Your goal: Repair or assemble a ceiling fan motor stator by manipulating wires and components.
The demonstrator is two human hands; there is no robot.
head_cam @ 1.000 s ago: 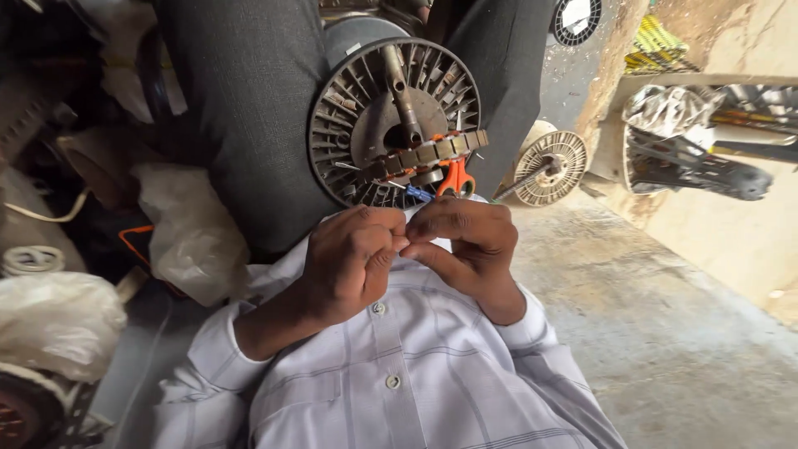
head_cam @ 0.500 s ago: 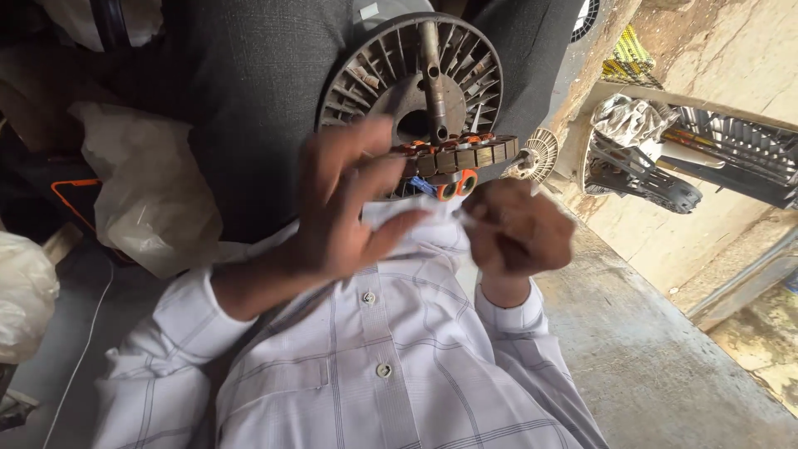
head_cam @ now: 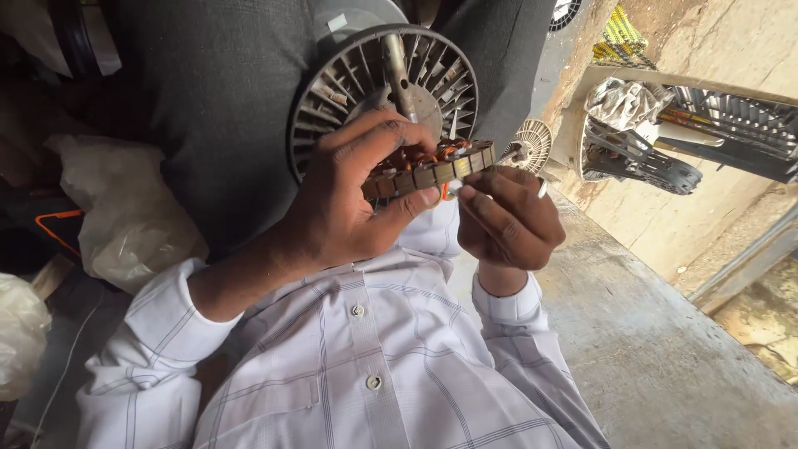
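Note:
My left hand (head_cam: 349,208) grips a flat laminated stator (head_cam: 432,173) with copper windings, thumb under it and fingers curled over its top. My right hand (head_cam: 507,220) is beside it on the right, with its fingers pinched against the stator's lower edge on a small pale piece (head_cam: 455,189). What the piece is I cannot tell. Behind both hands a round finned metal motor housing (head_cam: 382,75) with a central shaft rests against grey trousers (head_cam: 208,100). My white checked shirt (head_cam: 357,366) fills the bottom of the view.
A smaller finned metal disc (head_cam: 532,143) lies just right of the hands. Crumpled plastic bags (head_cam: 133,216) sit at the left. A concrete ledge (head_cam: 665,357) runs along the right, with dark fan parts and a grille (head_cam: 648,158) beyond it.
Both hands have moved up from my chest to the motor housing. My left hand has opened from a fist and closed around the stator, and my right hand has come up next to it.

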